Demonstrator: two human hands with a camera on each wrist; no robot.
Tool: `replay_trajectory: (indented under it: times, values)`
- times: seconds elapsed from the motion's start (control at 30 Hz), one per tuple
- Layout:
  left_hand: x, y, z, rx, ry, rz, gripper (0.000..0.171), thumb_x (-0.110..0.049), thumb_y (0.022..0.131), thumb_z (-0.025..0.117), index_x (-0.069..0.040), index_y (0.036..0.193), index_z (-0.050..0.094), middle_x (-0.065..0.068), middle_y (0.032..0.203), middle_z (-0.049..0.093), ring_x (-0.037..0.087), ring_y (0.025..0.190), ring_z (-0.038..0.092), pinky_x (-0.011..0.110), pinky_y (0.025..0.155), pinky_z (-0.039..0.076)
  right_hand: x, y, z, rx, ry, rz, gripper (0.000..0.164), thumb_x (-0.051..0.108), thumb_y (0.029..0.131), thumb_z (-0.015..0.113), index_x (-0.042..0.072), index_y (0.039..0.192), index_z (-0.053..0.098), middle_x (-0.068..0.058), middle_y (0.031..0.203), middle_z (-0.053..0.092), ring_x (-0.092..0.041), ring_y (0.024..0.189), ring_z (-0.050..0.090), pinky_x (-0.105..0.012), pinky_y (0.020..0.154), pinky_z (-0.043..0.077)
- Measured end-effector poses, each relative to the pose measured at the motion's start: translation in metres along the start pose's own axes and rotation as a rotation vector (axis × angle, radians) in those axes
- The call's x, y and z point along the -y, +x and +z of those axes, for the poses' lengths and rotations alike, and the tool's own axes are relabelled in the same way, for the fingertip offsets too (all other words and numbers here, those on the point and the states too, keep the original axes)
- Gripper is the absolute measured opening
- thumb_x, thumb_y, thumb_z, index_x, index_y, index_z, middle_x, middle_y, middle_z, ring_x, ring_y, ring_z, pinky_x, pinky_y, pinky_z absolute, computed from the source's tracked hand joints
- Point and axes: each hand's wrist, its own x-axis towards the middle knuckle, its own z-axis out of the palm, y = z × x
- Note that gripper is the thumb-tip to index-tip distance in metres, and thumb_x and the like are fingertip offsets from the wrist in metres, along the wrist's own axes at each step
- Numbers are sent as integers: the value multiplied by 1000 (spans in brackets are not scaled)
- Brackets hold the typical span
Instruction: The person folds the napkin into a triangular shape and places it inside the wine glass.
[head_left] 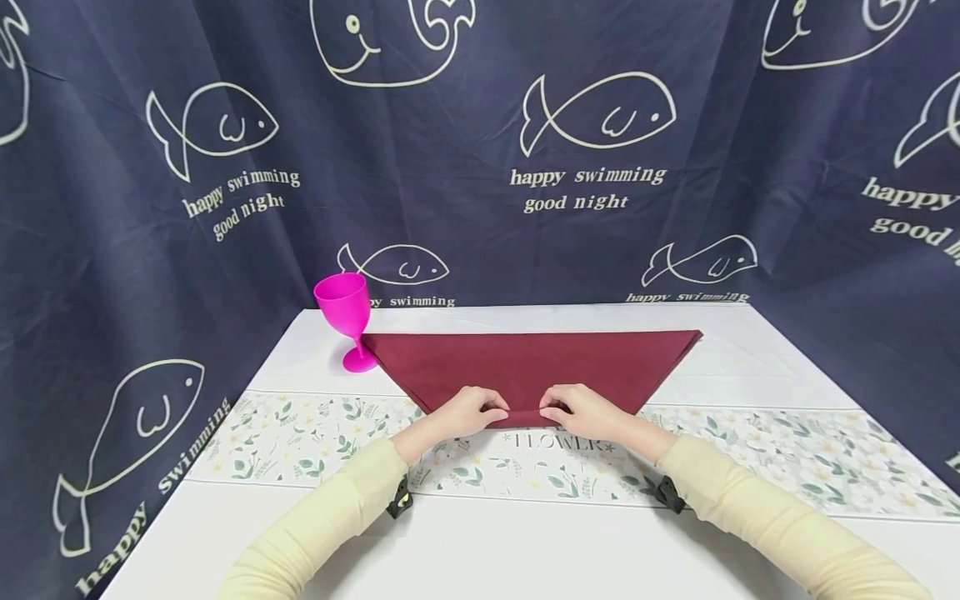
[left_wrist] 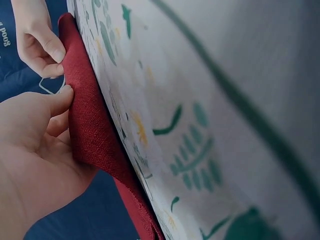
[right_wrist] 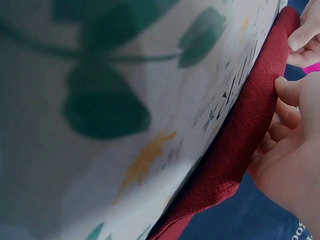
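Observation:
A dark red cloth napkin [head_left: 525,362] lies on the table, its long straight edge at the back and its sides narrowing toward the front. The near edge is turned over into a narrow fold [left_wrist: 87,100]. My left hand [head_left: 471,412] pinches this fold left of its middle, thumb on the near side. A short way to the right, my right hand [head_left: 581,411] pinches the same fold. Both wrist views show thumbs and curled fingers on the cloth; in the right wrist view my right hand [right_wrist: 292,135] partly covers the fold. Some fingertips are hidden behind the cloth.
A bright pink plastic goblet [head_left: 347,307] stands upright by the napkin's back left corner. Under the napkin's front runs a floral table runner [head_left: 315,437] across the white table [head_left: 480,550]. A dark blue curtain with fish drawings [head_left: 480,225] hangs behind and at both sides.

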Motion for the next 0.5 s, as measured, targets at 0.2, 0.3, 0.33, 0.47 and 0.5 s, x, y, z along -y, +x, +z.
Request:
replay_trajectory:
  times: [0.2,0.3,0.33,0.47,0.5]
  values:
    - [0,0,0,7,6,4,17,-17,93,58,-8,102,70,3,98,71,10,81,57,23,72,46,-1,0,0,13,12,5,10,15,92,58,10,92,66,7,83,64,-5,73,53,-25,69,48]
    - [0,0,0,7,6,10,17,-17,93,58,-8,102,70,3,98,71,10,82,58,23,72,47,-1,0,-1,16,9,5,10,15,92,58,11,92,66,7,83,64,-5,73,53,-25,70,48]
    - [0,0,0,8,6,10,17,-17,93,58,-8,102,70,3,98,71,10,83,59,23,73,47,-1,0,-1,16,7,6,9,15,92,58,11,92,66,7,83,64,-5,73,53,-25,70,48]
    - [1,0,0,7,4,12,17,-17,93,58,-8,102,70,3,97,71,10,84,60,24,74,47,-1,0,0,9,-5,2,8,15,92,59,12,91,66,7,84,63,-5,74,53,-25,70,48]
    - [1,0,1,7,4,12,17,-17,93,58,-8,102,70,3,97,71,10,84,60,24,74,47,0,0,0,4,-7,2,8,15,92,59,12,91,66,6,83,62,-5,74,52,-25,70,48]
